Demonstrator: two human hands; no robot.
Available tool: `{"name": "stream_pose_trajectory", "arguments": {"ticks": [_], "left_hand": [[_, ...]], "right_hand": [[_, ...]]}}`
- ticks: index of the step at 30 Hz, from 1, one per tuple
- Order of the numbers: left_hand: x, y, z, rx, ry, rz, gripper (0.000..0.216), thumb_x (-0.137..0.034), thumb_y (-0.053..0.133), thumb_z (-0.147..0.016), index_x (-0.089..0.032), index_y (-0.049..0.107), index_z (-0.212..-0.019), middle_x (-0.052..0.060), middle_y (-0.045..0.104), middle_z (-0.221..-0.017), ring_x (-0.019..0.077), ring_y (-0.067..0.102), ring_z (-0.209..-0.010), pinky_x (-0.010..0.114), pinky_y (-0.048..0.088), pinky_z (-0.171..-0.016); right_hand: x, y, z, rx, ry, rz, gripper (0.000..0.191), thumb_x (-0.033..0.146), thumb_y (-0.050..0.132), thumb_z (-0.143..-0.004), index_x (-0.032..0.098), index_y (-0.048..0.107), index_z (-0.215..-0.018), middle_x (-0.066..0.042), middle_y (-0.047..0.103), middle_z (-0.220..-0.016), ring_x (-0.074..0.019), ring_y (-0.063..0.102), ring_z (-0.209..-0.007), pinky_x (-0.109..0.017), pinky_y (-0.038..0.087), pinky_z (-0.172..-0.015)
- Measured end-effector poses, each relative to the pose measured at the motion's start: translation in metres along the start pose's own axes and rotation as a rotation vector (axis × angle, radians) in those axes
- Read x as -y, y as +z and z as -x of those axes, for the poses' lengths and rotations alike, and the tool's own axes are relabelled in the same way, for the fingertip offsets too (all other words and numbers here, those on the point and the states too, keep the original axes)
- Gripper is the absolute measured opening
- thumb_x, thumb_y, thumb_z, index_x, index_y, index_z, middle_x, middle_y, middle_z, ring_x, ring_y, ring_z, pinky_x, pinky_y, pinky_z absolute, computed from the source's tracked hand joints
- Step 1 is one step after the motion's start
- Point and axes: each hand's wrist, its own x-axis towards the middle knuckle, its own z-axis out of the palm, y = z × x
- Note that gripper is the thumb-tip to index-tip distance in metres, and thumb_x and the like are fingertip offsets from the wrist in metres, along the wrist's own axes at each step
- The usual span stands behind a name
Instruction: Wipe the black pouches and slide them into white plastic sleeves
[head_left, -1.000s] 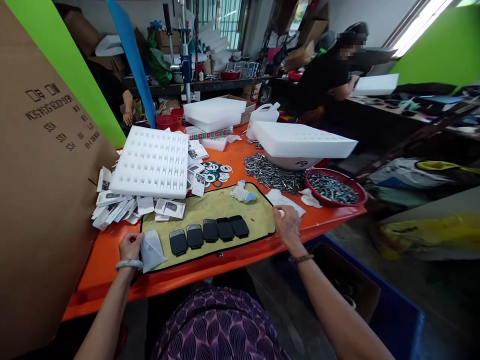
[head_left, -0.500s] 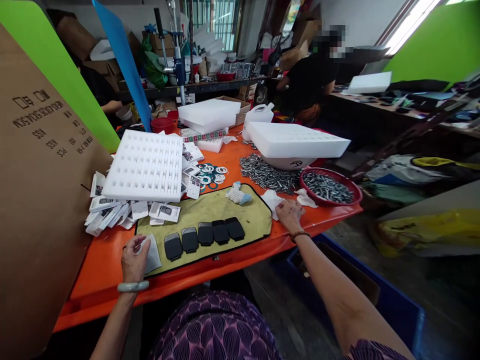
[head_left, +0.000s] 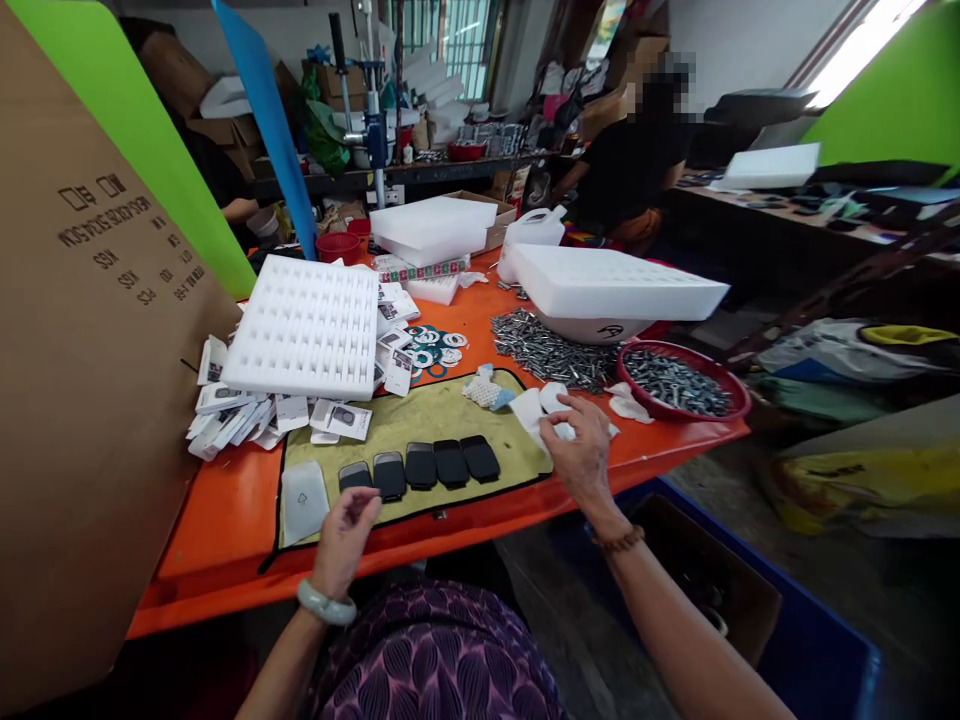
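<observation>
An orange surface (head_left: 476, 308) extends around a yellow-green mat (head_left: 439, 405). Beyond the mat's far left corner, a white foam tray (head_left: 304, 325) leans over small printed boxes; beyond its far right side, a foam slab (head_left: 626, 285) rests above a bowl. A red basket (head_left: 744, 412) of metal pieces stands right of the mat. Of the hands, the right hand (head_left: 583, 448) is at the mat's right edge, fingers curled over white sheets (head_left: 529, 412) (whether it grips one, I cannot tell). The left hand (head_left: 343, 535) is above the mat's near edge, thumb and forefinger close together by the leftmost case; its grip is unclear too. A pale pouch (head_left: 304, 503) lies on the mat's left end, five black cases (head_left: 421, 468) in a row along its near half, and loose rings (head_left: 442, 347) beyond its far edge.
</observation>
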Motion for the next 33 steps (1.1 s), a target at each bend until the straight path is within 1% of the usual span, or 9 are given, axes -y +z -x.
{"name": "stream_pose_trajectory", "arguments": {"ticks": [4, 8, 11, 15, 17, 19, 22, 26, 33], "left_hand": [[-0.016, 0.029, 0.015, 0.229, -0.24, 0.325, 0.068, -0.069, 0.071, -0.059, -0.015, 0.062, -0.1, 0.012, 0.066, -0.103, 0.0224, 0.063, -0.094, 0.036, 0.048, -0.085], [-0.021, 0.03, 0.01, 0.102, -0.072, 0.375, 0.058, -0.06, 0.076, -0.061, -0.016, 0.06, -0.094, 0.004, 0.065, -0.087, 0.0132, 0.06, -0.077, 0.026, 0.046, -0.074], [-0.022, 0.007, 0.005, 0.025, 0.013, 0.227, 0.048, -0.058, 0.073, -0.066, -0.015, 0.06, -0.08, -0.003, 0.057, -0.066, 0.0079, 0.048, -0.059, 0.021, 0.039, -0.06], [-0.029, -0.024, 0.013, 0.231, -0.016, -0.011, 0.046, -0.058, 0.067, -0.071, -0.012, 0.064, -0.073, -0.002, 0.055, -0.06, 0.0079, 0.043, -0.058, 0.022, 0.034, -0.057], [-0.032, -0.034, 0.018, 0.312, -0.026, -0.086, 0.045, -0.056, 0.068, -0.071, -0.011, 0.067, -0.072, -0.001, 0.057, -0.061, 0.0084, 0.044, -0.059, 0.022, 0.033, -0.058], [-0.033, -0.04, 0.02, 0.314, -0.025, -0.111, 0.044, -0.055, 0.07, -0.069, -0.011, 0.07, -0.073, 0.0, 0.06, -0.062, 0.0093, 0.046, -0.06, 0.023, 0.035, -0.06], [-0.029, -0.047, 0.02, 0.176, -0.061, -0.08, 0.042, -0.052, 0.076, -0.061, -0.011, 0.072, -0.073, 0.001, 0.062, -0.06, 0.0104, 0.049, -0.057, 0.024, 0.037, -0.058], [-0.022, -0.047, 0.021, -0.016, -0.044, 0.024, 0.039, -0.046, 0.082, -0.053, -0.012, 0.071, -0.067, 0.002, 0.065, -0.062, 0.0112, 0.053, -0.058, 0.025, 0.041, -0.059], [-0.011, -0.027, 0.036, 0.006, -0.139, 0.483, 0.045, -0.05, 0.082, -0.058, -0.015, 0.056, -0.064, -0.004, 0.054, -0.055, 0.0054, 0.045, -0.049, 0.019, 0.036, -0.05]], "right_hand": [[0.098, 0.011, 0.043, 0.092, -0.107, -0.267, 0.008, 0.022, 0.06, -0.077, 0.022, 0.058, -0.07, -0.009, 0.067, -0.102, -0.0264, 0.056, -0.109, -0.047, 0.041, -0.097], [0.156, 0.027, 0.093, 0.263, -0.088, -0.441, 0.011, 0.018, 0.059, -0.076, 0.023, 0.057, -0.067, -0.008, 0.068, -0.098, -0.0275, 0.055, -0.109, -0.047, 0.04, -0.095], [0.167, 0.037, 0.103, 0.534, 0.017, -0.627, 0.004, 0.026, 0.061, -0.078, 0.023, 0.059, -0.076, -0.009, 0.067, -0.104, -0.0272, 0.056, -0.108, -0.047, 0.041, -0.095], [0.167, 0.047, 0.084, 1.008, 0.295, -0.946, 0.047, 0.043, 0.066, -0.075, 0.024, 0.055, -0.116, -0.01, 0.058, -0.123, -0.0229, 0.058, -0.107, -0.038, 0.048, -0.087], [0.17, 0.051, 0.076, 1.264, 0.36, -1.104, 0.054, 0.045, 0.071, -0.071, 0.023, 0.055, -0.118, -0.008, 0.061, -0.118, -0.0203, 0.059, -0.101, -0.034, 0.049, -0.082], [0.176, 0.053, 0.073, 1.435, 0.399, -1.183, 0.045, 0.045, 0.075, -0.068, 0.02, 0.062, -0.103, -0.005, 0.065, -0.099, -0.017, 0.06, -0.086, -0.03, 0.048, -0.076], [0.184, 0.055, 0.08, 1.41, 0.486, -1.146, 0.036, 0.049, 0.076, -0.067, 0.017, 0.061, -0.077, 0.001, 0.058, -0.07, -0.0118, 0.053, -0.066, -0.026, 0.043, -0.064], [0.188, 0.055, 0.095, 1.32, 0.492, -1.057, 0.044, 0.059, 0.068, -0.071, 0.018, 0.054, -0.067, 0.005, 0.047, -0.059, -0.0087, 0.039, -0.056, -0.023, 0.031, -0.053], [0.189, 0.049, 0.11, 1.362, 0.433, -1.075, 0.05, 0.063, 0.052, -0.083, 0.018, 0.046, -0.06, 0.004, 0.041, -0.057, -0.0092, 0.034, -0.055, -0.024, 0.028, -0.052]]}}
